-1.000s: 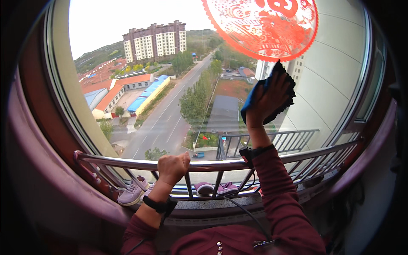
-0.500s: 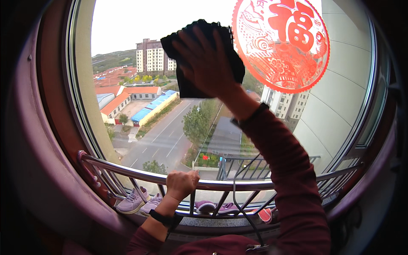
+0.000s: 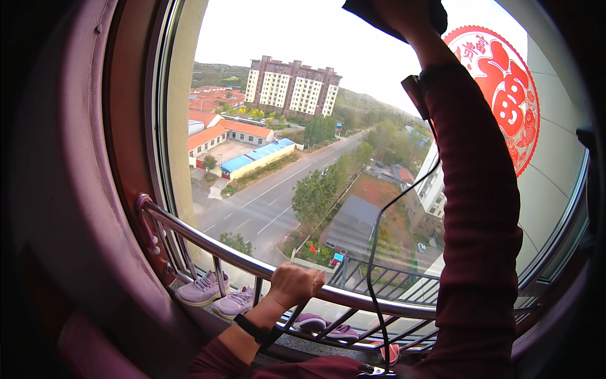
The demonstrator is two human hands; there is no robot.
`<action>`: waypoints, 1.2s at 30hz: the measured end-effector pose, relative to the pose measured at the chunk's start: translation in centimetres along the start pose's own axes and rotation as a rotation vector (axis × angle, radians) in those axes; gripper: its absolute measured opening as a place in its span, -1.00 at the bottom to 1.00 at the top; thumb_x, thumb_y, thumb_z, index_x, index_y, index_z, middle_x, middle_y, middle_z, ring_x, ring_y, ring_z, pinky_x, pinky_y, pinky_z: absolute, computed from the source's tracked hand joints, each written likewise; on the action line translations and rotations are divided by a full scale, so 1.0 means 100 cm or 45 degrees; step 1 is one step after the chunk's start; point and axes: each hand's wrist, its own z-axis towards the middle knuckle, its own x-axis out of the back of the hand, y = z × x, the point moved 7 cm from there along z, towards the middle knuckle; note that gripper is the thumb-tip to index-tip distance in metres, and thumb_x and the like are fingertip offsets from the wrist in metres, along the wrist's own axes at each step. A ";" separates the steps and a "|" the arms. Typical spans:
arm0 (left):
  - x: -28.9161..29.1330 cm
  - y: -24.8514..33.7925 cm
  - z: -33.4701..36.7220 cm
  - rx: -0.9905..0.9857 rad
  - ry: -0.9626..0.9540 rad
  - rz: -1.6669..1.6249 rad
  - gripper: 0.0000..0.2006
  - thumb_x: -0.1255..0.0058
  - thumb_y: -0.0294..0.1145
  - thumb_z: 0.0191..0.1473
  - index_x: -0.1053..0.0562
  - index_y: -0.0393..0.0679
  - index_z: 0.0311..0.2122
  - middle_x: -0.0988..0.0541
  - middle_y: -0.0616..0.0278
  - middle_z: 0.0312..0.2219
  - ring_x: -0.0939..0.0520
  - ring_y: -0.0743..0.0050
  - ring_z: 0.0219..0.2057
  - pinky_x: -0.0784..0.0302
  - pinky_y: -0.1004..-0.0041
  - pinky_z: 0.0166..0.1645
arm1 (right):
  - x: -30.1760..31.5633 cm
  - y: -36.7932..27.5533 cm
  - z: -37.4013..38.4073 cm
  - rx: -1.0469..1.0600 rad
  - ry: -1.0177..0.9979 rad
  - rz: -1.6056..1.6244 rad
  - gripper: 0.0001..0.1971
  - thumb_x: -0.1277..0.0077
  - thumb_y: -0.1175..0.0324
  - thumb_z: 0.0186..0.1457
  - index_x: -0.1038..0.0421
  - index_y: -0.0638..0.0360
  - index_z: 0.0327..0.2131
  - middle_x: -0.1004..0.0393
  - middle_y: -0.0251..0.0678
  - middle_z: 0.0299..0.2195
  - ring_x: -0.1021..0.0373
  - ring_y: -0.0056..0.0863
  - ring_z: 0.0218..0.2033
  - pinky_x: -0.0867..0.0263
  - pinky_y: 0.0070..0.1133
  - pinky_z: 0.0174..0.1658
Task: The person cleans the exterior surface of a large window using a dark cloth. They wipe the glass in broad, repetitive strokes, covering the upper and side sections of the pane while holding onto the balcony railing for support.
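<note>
Dark cloth (image 3: 362, 9) is high above the railing (image 3: 221, 245), behind my right hand (image 3: 401, 14), whose fingers are out of view, so I cannot tell their spread. My left hand (image 3: 293, 285) curls around the railing.

Red sticker (image 3: 499, 88) beside a maroon sleeve (image 3: 476, 221)

From here the cloth (image 3: 369, 14) looks black. The sticker, on the right, carries red figures inside a red scalloped border. The railing (image 3: 221, 245) gleams silver, the window frame (image 3: 129, 126) red-brown. Near left sit lilac shoes (image 3: 202, 289); to their right, purple shoes (image 3: 310, 323) and a coral shoe (image 3: 392, 354). Far off, an apartment block (image 3: 287, 88) shows brown and cream, low roofs (image 3: 249, 129) orange and blue.
</note>
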 end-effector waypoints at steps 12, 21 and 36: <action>0.003 0.002 0.000 -0.021 0.062 -0.012 -0.54 0.09 -0.07 0.28 -0.51 0.01 -0.64 -0.53 0.11 -0.75 -0.63 0.09 -0.65 -0.53 0.19 -0.41 | 0.079 -0.170 -0.331 0.774 -0.906 0.832 -0.36 -0.03 0.06 0.14 -0.27 -0.13 0.30 -0.19 -0.42 0.37 0.00 -0.27 0.43 0.30 -0.07 0.48; 0.004 0.004 0.000 0.030 0.094 0.049 -0.51 0.11 -0.03 0.29 -0.51 0.04 -0.68 -0.53 0.13 -0.76 -0.61 0.07 -0.66 -0.52 0.17 -0.40 | 0.187 -0.116 -0.498 1.533 -1.103 0.801 -0.47 0.25 0.27 0.29 -0.23 -0.15 0.32 -0.06 -0.52 0.44 0.09 -0.40 0.48 0.21 -0.28 0.48; 0.018 -0.003 0.003 -0.083 0.059 -0.013 -0.52 0.08 0.01 0.31 -0.58 -0.07 -0.54 -0.60 0.12 -0.55 -0.64 0.07 -0.41 -0.50 0.18 -0.17 | -0.032 -0.157 -0.108 0.809 -0.467 0.397 -0.58 -0.09 0.10 0.20 -0.44 -0.26 0.13 -0.37 -0.55 0.25 -0.20 -0.40 0.33 0.05 -0.19 0.41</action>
